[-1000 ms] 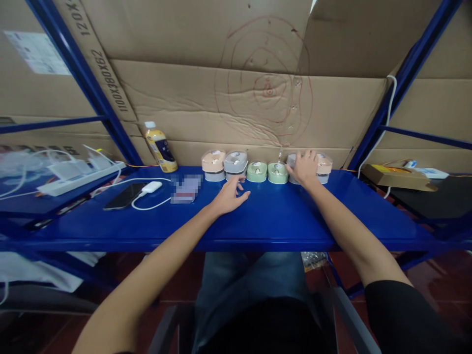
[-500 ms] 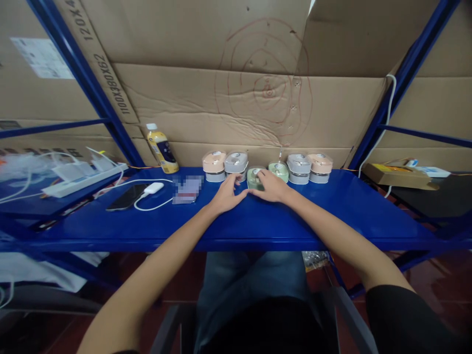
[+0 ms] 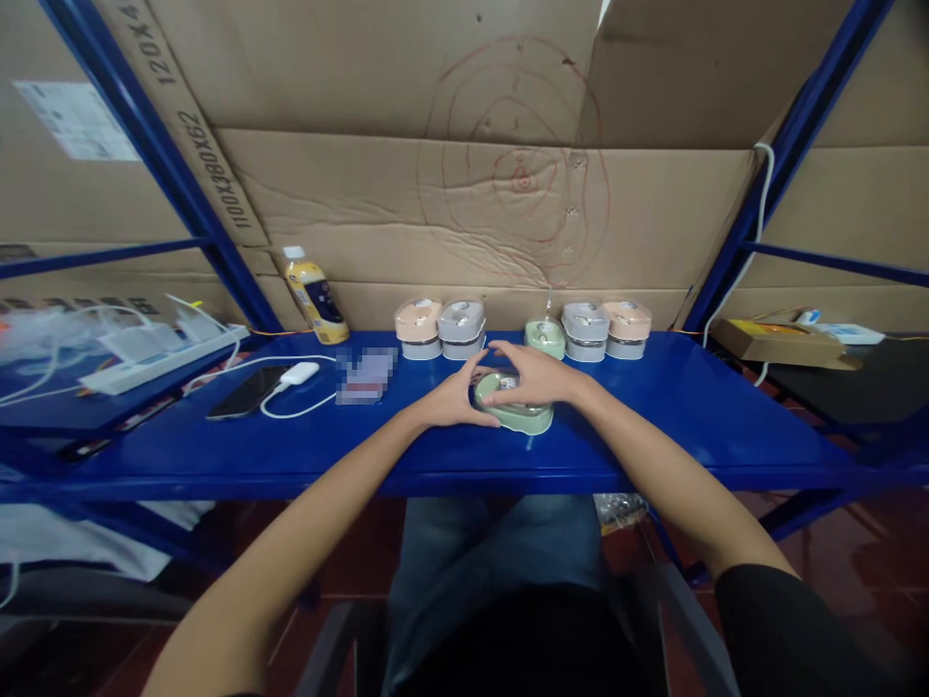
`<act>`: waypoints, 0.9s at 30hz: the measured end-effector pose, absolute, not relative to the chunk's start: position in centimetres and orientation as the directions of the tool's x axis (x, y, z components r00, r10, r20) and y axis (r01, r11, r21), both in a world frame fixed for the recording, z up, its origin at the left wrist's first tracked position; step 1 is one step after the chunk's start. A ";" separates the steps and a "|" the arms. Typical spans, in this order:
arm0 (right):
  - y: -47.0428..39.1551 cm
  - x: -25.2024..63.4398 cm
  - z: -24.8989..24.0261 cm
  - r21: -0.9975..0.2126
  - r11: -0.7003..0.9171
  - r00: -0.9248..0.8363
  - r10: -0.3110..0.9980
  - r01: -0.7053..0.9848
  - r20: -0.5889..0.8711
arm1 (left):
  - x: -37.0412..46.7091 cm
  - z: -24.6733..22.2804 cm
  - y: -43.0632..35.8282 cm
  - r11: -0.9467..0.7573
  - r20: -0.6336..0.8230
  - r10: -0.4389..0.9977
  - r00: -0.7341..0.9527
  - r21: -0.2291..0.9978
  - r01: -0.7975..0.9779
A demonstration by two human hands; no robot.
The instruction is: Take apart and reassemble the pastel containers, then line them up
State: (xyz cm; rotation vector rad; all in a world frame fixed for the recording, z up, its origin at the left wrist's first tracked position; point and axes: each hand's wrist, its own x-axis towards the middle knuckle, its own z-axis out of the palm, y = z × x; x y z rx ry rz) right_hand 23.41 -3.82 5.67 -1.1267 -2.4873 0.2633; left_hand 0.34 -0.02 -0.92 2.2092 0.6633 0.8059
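A pale green lidded box is near the middle of the blue tabletop, partly covered by my hands. My left hand curls round its left end, thumb at the front and fingers behind. Over its top and right side lies my right hand, with the thumb across the lid and the fingers bent round the back. A smaller-looking green box stands behind. Beside it are a grey box and a peach box; another peach box and grey box stand at the back left.
A yellow drink bottle stands at the back left. In front of it lie a phone, a white charger with cable and a blurred flat item. Blue posts frame the table, with cardboard behind.
The green box has come from the back row toward me, between both hands. My left hand now wraps its left end; my right hand has moved nearer with it.
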 end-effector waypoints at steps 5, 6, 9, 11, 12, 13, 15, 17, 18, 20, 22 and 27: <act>-4.1 24.7 5.7 -0.310 0.636 -0.614 0.769 0.706 0.180 | 0.6 -0.8 -0.2 -0.692 0.386 0.641 0.663 0.664 0.283; -4.1 25.0 5.7 -0.320 0.651 -0.626 0.756 0.688 0.191 | 0.7 -0.8 -0.2 -0.715 0.402 0.635 0.660 0.630 0.304; -3.5 26.4 6.0 -0.399 0.685 -0.639 0.722 0.610 0.265 | 0.7 -0.5 -0.4 -0.740 0.432 0.643 0.633 0.564 0.366; -2.9 28.1 6.3 -0.470 0.674 -0.611 0.730 0.571 0.306 | 0.5 -0.5 -0.5 -0.743 0.432 0.647 0.628 0.545 0.389; -2.6 29.1 6.4 -0.499 0.660 -0.584 0.744 0.562 0.325 | 0.4 -0.5 -0.5 -0.746 0.425 0.644 0.636 0.532 0.400; -2.3 30.1 6.4 -0.523 0.639 -0.545 0.764 0.564 0.344 | 0.3 -0.5 -0.5 -0.751 0.409 0.638 0.652 0.515 0.412; -1.7 32.1 6.1 -0.547 0.576 -0.438 0.817 0.607 0.374 | 0.2 -0.5 -0.6 -0.762 0.370 0.627 0.686 0.474 0.441; -1.3 33.6 5.5 -0.553 0.496 -0.324 0.865 0.669 0.383 | 0.3 -0.6 -0.7 -0.767 0.352 0.625 0.697 0.445 0.463; -1.1 34.1 5.1 -0.556 0.460 -0.280 0.881 0.692 0.381 | 0.3 -0.5 -0.7 -0.767 0.354 0.626 0.695 0.437 0.469; -0.8 34.5 4.6 -0.568 0.418 -0.226 0.898 0.709 0.378 | 0.3 -0.4 -0.7 -0.767 0.370 0.631 0.682 0.432 0.474; -0.7 34.5 4.4 -0.569 0.417 -0.218 0.897 0.709 0.386 | 0.2 -0.2 -0.5 -0.766 0.404 0.636 0.658 0.430 0.477; -1.0 33.9 4.7 -0.523 0.416 -0.278 0.904 0.744 0.325 | -1.1 0.1 1.0 -0.686 0.474 0.725 0.499 0.439 0.580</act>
